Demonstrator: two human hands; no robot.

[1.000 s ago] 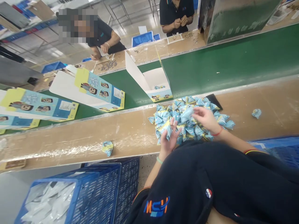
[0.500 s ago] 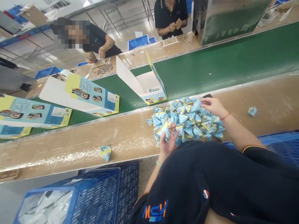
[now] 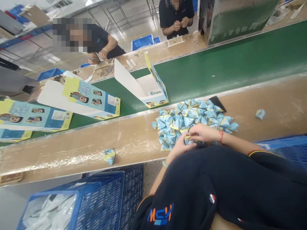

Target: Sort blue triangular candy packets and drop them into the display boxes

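A heap of small pyramid-shaped blue-and-yellow packets point(image 3: 176, 123) lies on the tan bench in front of me. At its near edge, close to my body, my hands meet around one packet point(image 3: 188, 138), most of it hidden by my fingers. My left hand point(image 3: 182, 146) pinches it from the left, fingers closed. From the right, my right hand point(image 3: 202, 133) has its fingers bent onto the same packet. A flat black object point(image 3: 217, 103) sticks out from behind the heap's far right side.
Open printed cartons point(image 3: 155, 91) stand along the green belt point(image 3: 230, 68) beyond the bench; the nearest has packets inside. Single packets lie left point(image 3: 109, 156) and right point(image 3: 260, 114). Blue crates point(image 3: 103, 198) sit below the bench. Two people work at the opposite table.
My right hand has come from the heap's far right side to its near edge, meeting my left hand at a packet. The black object is more exposed, and packets on the right have shifted outward.
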